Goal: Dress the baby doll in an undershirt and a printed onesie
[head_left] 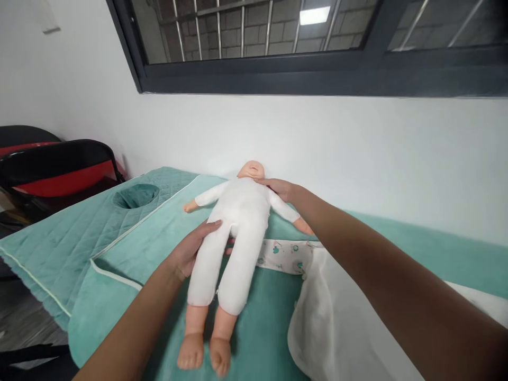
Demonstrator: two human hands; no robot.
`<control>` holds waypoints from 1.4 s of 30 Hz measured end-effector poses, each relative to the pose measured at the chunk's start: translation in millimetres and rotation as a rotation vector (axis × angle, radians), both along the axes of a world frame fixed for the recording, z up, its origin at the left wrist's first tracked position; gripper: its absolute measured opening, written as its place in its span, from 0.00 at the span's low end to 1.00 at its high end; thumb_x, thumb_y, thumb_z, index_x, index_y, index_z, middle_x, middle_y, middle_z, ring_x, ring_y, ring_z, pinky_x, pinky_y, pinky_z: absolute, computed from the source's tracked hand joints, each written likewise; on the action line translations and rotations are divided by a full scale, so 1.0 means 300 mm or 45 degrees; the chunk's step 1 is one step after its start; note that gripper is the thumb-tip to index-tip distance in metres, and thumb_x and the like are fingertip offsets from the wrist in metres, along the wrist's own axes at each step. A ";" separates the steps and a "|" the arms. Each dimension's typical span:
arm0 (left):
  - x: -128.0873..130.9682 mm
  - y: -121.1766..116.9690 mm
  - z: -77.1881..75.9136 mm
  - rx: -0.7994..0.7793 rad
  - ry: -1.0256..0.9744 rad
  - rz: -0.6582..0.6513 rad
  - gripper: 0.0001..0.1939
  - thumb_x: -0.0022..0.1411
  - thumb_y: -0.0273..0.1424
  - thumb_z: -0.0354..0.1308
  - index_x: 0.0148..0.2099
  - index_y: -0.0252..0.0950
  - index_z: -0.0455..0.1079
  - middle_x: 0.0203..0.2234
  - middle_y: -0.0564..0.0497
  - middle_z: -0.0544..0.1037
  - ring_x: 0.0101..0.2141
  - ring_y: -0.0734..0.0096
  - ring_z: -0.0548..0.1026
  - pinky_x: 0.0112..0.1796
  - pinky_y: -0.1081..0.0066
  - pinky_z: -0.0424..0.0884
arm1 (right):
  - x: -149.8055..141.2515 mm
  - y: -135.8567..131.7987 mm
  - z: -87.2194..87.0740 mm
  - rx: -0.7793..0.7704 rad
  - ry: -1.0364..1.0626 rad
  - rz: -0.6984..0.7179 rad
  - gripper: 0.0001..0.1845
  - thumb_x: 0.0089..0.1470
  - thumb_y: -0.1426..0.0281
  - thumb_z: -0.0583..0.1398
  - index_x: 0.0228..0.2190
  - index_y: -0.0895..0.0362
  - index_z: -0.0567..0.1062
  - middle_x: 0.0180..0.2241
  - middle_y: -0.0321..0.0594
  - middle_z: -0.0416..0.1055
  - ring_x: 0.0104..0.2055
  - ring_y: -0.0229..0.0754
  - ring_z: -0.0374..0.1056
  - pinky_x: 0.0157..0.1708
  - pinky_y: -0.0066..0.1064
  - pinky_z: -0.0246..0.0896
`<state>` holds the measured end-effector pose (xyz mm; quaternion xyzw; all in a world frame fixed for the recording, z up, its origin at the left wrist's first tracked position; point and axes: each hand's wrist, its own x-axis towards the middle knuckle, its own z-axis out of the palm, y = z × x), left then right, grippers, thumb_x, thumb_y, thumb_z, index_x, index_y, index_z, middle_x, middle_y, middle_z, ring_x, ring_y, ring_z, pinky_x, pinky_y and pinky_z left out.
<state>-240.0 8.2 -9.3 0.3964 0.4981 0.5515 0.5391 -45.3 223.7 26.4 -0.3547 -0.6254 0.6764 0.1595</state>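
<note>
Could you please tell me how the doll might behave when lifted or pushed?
The doll will probably bend and sag, since its white body looks like padded cloth. Its feet look smooth and molded, so they are likely stiffer. Lying flat with arms spread, it seems unlikely to roll if pushed.

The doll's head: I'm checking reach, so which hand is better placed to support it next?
Likely the right hand: it is beside the neck of the doll, close to the head. The left hand is farther away, around an upper leg.

Left hand (192,245) curled, right hand (280,187) (bare) farther forward
</note>
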 end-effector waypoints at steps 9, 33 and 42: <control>0.483 -0.214 0.139 0.018 -0.559 -0.340 0.32 0.58 0.36 0.63 0.62 0.43 0.59 0.53 0.41 0.74 0.44 0.53 0.79 0.43 0.54 0.78 | 0.511 -0.255 0.318 0.308 -0.295 -0.176 0.32 0.55 0.49 0.59 0.53 0.58 0.72 0.54 0.47 0.72 0.56 0.55 0.67 0.52 0.42 0.68; 0.947 -0.429 -0.130 -0.335 -0.405 -0.408 0.29 0.56 0.43 0.64 0.57 0.39 0.65 0.43 0.44 0.78 0.37 0.65 0.78 0.37 0.68 0.75 | 1.081 -0.540 0.039 1.003 -1.193 -0.399 0.55 0.49 0.38 0.56 0.66 0.59 0.51 0.48 0.57 0.75 0.50 0.64 0.70 0.52 0.53 0.57; 0.902 -0.182 -0.165 0.234 0.946 -0.163 0.13 0.62 0.29 0.49 0.42 0.36 0.75 0.36 0.40 0.79 0.36 0.56 0.76 0.43 0.57 0.68 | 0.634 -0.604 -0.004 1.543 -1.048 0.230 0.22 0.59 0.55 0.55 0.50 0.53 0.71 0.50 0.46 0.70 0.47 0.51 0.68 0.43 0.37 0.59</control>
